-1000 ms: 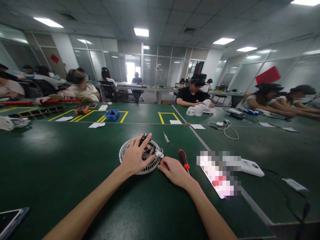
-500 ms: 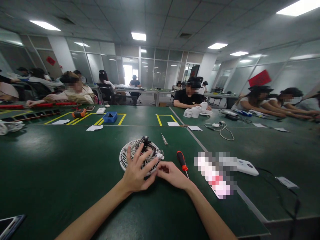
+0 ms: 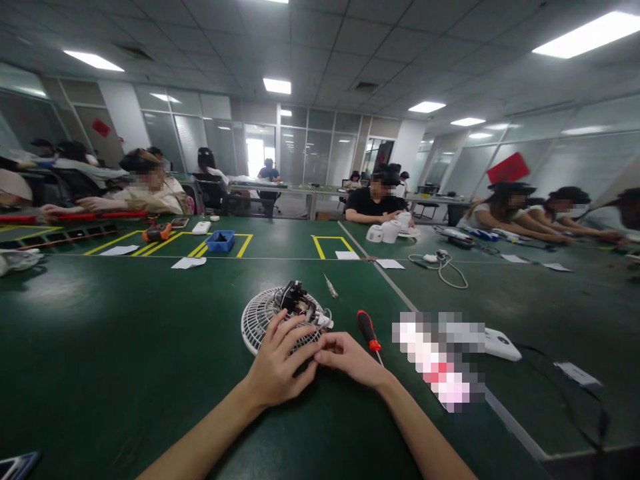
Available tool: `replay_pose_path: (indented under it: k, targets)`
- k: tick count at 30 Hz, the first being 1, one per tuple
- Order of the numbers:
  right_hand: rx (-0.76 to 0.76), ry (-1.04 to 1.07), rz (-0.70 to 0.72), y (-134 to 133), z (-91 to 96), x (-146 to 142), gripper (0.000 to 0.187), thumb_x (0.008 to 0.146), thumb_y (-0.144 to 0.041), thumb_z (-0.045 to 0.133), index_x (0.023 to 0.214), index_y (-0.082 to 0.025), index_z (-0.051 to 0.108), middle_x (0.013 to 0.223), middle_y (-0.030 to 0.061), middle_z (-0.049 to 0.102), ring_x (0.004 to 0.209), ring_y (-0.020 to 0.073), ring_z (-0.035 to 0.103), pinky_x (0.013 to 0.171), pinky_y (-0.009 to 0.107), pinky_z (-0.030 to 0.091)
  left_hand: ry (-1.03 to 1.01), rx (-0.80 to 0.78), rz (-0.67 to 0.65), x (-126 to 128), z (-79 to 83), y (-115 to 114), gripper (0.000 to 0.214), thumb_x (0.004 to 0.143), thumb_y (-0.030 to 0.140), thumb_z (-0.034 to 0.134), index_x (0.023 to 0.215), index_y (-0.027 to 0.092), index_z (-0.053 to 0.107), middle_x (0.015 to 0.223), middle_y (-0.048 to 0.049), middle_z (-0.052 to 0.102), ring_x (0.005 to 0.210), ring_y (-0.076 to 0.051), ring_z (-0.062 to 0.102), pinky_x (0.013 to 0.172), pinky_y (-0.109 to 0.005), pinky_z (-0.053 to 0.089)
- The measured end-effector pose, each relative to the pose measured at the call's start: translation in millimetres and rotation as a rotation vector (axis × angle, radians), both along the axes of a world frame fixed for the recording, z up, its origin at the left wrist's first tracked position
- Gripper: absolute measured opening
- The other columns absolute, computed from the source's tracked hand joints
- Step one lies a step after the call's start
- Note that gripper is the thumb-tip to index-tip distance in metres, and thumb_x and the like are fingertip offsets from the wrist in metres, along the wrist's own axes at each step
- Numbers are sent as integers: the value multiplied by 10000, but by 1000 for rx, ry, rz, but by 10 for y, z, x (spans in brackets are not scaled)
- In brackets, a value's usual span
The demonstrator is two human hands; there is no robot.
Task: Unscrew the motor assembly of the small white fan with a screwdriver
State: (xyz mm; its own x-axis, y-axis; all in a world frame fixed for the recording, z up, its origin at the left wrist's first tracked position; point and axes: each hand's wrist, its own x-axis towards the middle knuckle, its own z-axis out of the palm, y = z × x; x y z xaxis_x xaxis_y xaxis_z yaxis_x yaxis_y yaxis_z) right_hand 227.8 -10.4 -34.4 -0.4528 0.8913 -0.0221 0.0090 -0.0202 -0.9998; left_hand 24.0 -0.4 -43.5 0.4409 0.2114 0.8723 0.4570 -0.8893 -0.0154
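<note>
A round white fan grille [image 3: 256, 321] lies on the green table, with a black motor assembly [image 3: 294, 297] and loose wires on top of it. My left hand [image 3: 283, 363] rests over the grille's near side, its fingers stretched out and slightly apart, the tips beside the motor. At the grille's right edge, my right hand [image 3: 350, 359] has thumb and forefinger pinched together close to the left fingertips. Whatever sits in that pinch is hidden or too small to name. A red and black screwdriver [image 3: 369, 330] lies to the right, and a small clear-handled screwdriver [image 3: 331, 287] lies beyond the grille.
A pixelated bright object [image 3: 430, 367] and a white device [image 3: 503, 345] with a cable lie at right. A blue bin [image 3: 221, 241], paper slips and yellow tape outlines are farther back. Across the table, a person in black [image 3: 373, 203] sits by white housings [image 3: 383, 232].
My left fingers have lowered and drawn closer together, uncovering more of the motor. My right hand keeps its pinch near the grille's edge. The whole view has shifted slightly.
</note>
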Motion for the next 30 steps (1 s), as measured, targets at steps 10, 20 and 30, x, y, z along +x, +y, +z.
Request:
replay_pose_path:
  k: [10, 20, 30]
  targets:
    - [13, -29, -48, 21, 9, -7, 436, 677, -547, 875, 806, -181, 674, 740, -31, 632, 707, 142, 560, 736, 301, 416, 16, -34, 3, -1, 3, 34, 265, 851, 175, 678, 1107, 238, 704, 1213, -64, 722, 1248, -271, 595, 1160, -563, 421]
    - [57, -74, -80, 6, 1, -41, 419, 679, -537, 873, 800, -175, 700, 720, -24, 628, 678, 135, 536, 683, 285, 404, -15, -87, -27, -10, 6, 36, 172, 806, 141, 669, 953, 227, 691, 1118, -53, 739, 1207, -268, 615, 1150, -556, 438]
    - [302, -100, -317, -9, 97, 33, 409, 779, -597, 753, 811, -195, 684, 731, 7, 629, 667, 159, 539, 622, 294, 414, -88, -142, 1, -45, 36, 53, 137, 791, 121, 656, 868, 229, 625, 1024, -41, 738, 1151, -269, 627, 1097, -554, 460]
